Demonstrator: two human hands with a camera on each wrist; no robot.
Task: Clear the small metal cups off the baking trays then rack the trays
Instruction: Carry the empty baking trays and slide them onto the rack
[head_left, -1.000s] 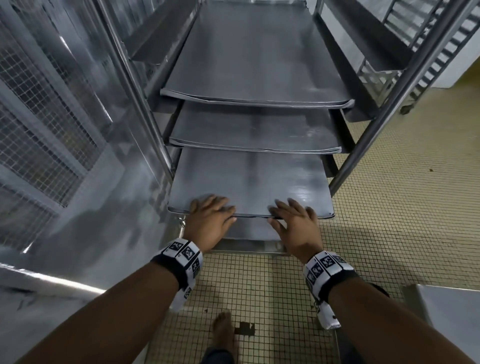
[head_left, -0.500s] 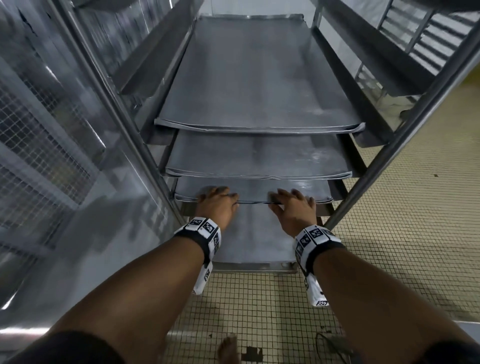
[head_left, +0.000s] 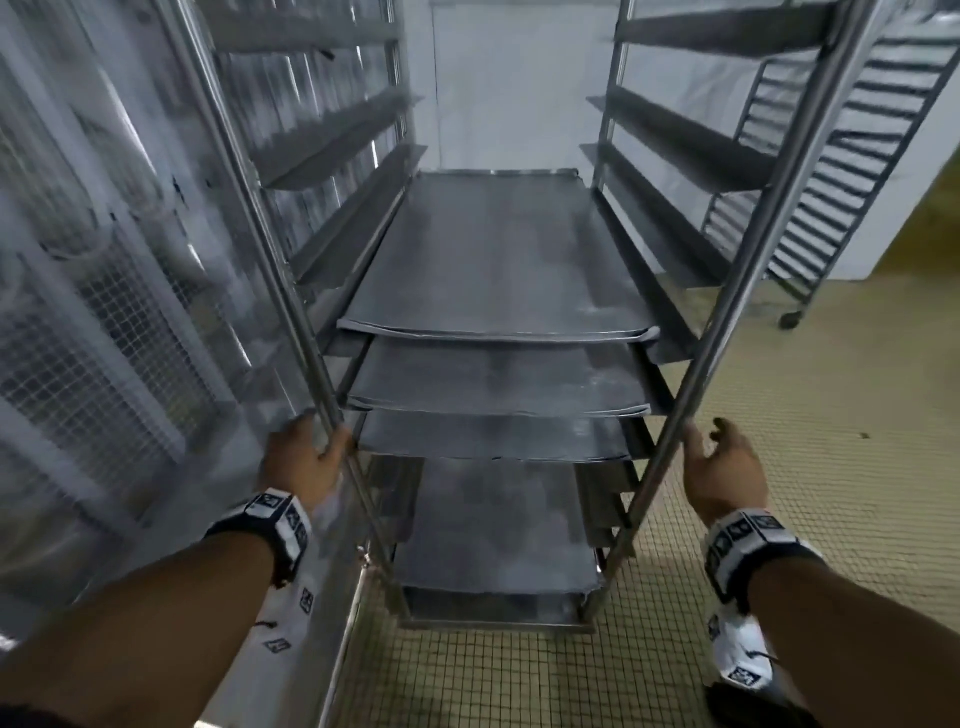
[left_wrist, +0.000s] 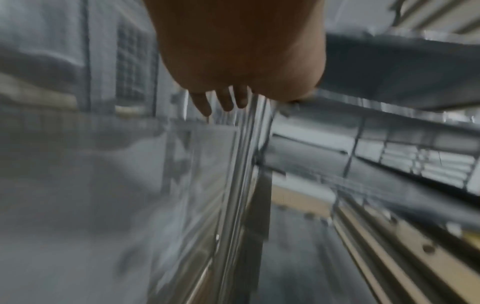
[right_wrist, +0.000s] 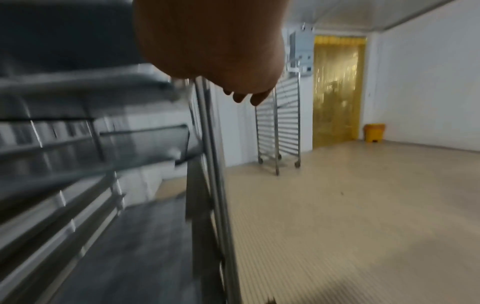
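A steel tray rack fills the head view. Its top baking tray (head_left: 493, 260), a second tray (head_left: 493, 379) and a third tray (head_left: 493, 439) sit on the runners, with a lower tray (head_left: 493, 519) beneath. All are bare; no small metal cups are in view. My left hand (head_left: 306, 457) is at the left front post (head_left: 291, 291), thumb on its right side; in the left wrist view the fingers (left_wrist: 226, 100) lie straight beside the post (left_wrist: 241, 164). My right hand (head_left: 722, 467) hovers with loose fingers just right of the right front post (head_left: 737, 291), holding nothing.
A steel wall with mesh panels (head_left: 104, 312) runs close along the rack's left side. A second empty rack on wheels (right_wrist: 280, 123) stands at the back right beside a yellow strip curtain (right_wrist: 337, 90) and a yellow bin (right_wrist: 374, 132). Tiled floor (head_left: 831, 467) lies to the right.
The third tray slid fully into the rack. Both hands came off its front edge and moved outward to the two front posts. The view has risen.
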